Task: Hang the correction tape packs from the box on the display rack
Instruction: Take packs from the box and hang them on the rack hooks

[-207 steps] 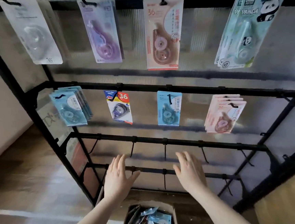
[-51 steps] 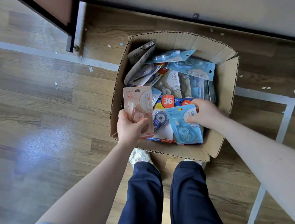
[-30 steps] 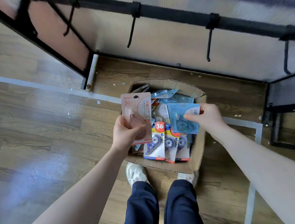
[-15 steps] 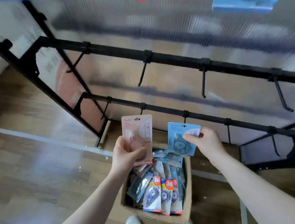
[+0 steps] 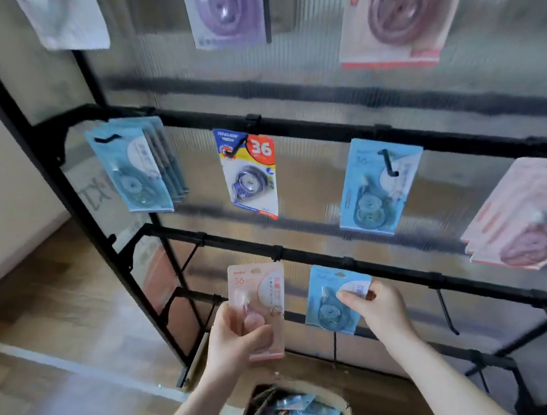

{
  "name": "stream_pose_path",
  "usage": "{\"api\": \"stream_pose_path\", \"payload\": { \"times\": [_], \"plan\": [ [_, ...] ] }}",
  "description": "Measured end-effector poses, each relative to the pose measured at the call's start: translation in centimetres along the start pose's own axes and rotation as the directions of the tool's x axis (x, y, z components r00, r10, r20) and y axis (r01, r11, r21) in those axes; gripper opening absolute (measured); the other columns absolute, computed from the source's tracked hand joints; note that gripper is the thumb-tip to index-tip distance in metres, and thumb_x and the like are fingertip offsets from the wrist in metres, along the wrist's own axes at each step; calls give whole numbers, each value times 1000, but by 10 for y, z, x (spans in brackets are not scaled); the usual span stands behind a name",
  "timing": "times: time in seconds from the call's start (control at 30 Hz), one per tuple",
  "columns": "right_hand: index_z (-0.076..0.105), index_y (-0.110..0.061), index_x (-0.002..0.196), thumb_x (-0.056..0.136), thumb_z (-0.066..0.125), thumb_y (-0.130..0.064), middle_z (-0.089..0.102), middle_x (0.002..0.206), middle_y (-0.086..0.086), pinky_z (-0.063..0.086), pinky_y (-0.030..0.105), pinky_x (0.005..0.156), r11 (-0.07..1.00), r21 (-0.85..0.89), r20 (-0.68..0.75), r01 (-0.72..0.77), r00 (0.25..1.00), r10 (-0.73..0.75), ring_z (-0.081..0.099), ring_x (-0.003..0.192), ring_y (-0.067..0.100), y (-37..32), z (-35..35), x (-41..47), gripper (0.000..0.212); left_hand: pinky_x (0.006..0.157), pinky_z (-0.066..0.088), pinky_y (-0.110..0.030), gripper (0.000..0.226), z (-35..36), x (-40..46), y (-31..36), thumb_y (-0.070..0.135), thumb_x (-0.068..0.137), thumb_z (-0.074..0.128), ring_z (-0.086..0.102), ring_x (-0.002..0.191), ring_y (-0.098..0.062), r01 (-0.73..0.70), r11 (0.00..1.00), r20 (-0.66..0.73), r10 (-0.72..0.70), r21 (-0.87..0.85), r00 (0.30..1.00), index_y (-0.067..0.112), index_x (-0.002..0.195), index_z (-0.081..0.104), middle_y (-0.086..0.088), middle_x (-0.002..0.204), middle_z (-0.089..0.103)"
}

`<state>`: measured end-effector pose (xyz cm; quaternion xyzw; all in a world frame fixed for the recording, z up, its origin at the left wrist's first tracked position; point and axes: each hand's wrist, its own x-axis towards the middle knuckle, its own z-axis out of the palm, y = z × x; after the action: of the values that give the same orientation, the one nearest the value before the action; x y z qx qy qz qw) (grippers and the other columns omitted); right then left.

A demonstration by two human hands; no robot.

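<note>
Looking down past our own forearms, we saw the left hand (image 5: 235, 339) grasping a pink correction tape pack (image 5: 257, 308) by its lower half, thumb across the front, the card held upright before the third rail of the black display rack (image 5: 374, 129); the right hand (image 5: 378, 307) pinched a blue correction tape pack (image 5: 331, 296) at its right edge, the card tilted slightly and raised just under that same rail; whether either hang-hole had reached a hook we could not tell, since the cards covered the rail there. On the second rail hung a stack of light-blue packs (image 5: 136, 169), a single blue-and-red pack marked 36 (image 5: 251, 173), another blue pack (image 5: 376, 185) on its hook, and a fan of pink packs (image 5: 527, 215) cut off at the right edge; the top row showed only the blurred lower parts of a white pack (image 5: 67, 20), a purple pack (image 5: 227, 12) and a large pink pack (image 5: 400, 14), their hooks out of frame. The cardboard box (image 5: 345, 406) sat on the wooden floor at the bottom edge, half cropped, with more packs jumbled inside, their prints too smeared to read.
</note>
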<state>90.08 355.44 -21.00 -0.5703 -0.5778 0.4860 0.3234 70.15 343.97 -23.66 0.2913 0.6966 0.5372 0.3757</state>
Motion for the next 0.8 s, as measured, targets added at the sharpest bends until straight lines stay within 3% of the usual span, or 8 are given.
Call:
{"api": "stream_pose_path", "payload": {
  "times": [0.1,0.2,0.3,0.4,0.57,0.67,0.73,0.8],
  "plan": [
    [67,-15,82,81,73,-15,69,83,-7,49,16,58,998,6,-33,66,997,-66,64,80,7,-25,-14,-3,6,52,46,-12,36,3,-4,26,-8,67,77,57,58,0,-42,999,-9,41,-25,999,3,90,52,-12,80,60],
    [68,-16,81,81,73,-15,71,86,-5,51,29,65,994,45,-58,95,994,-92,65,83,11,-46,-29,-4,5,62,53,-20,46,5,-9,47,10,56,78,62,71,-11,-76,994,0,76,-73,997,4,95,54,-19,92,66],
    [67,-17,81,81,73,-13,69,87,-6,48,21,58,984,92,-82,152,986,-145,64,82,7,-66,-43,-7,7,61,53,-19,49,9,-15,65,13,53,81,63,71,-12,-92,992,-4,92,-91,996,8,95,57,-16,90,68],
    [67,-15,83,82,71,-12,70,87,-7,48,14,53,973,139,-81,187,981,-177,64,81,4,-82,-56,-13,5,58,53,-19,65,13,-21,79,25,37,80,64,67,-10,-97,989,9,98,-116,995,7,95,58,-16,86,68],
    [67,-15,84,83,70,-13,72,86,-7,54,26,65,953,203,-77,227,974,-215,67,84,9,-103,-70,-22,4,53,48,-12,50,21,-26,93,6,49,79,58,58,-2,-138,985,-27,136,-103,990,-5,92,54,-13,77,63],
    [66,-15,87,85,68,-16,71,88,-7,51,18,57,943,230,-67,242,970,-232,66,82,6,-115,-74,-26,3,48,43,-9,32,25,-28,105,-16,65,75,52,47,4,-155,984,-33,153,-86,988,-5,82,50,-5,66,59],
    [66,-15,86,85,68,-16,71,88,-7,50,14,53,935,236,-80,264,964,-252,66,81,5,-122,-76,-26,2,48,42,-9,31,25,-26,110,-19,68,72,52,47,5,-170,983,-26,169,-67,985,-1,78,49,3,59,58],
    [66,-15,86,86,67,-17,70,88,-7,47,12,51,931,231,-95,283,959,-268,65,81,6,-127,-77,-25,2,51,46,-13,31,24,-24,112,-15,67,75,58,55,-1,-181,982,-24,180,-51,983,-2,84,51,-1,66,62]
  ]
}}
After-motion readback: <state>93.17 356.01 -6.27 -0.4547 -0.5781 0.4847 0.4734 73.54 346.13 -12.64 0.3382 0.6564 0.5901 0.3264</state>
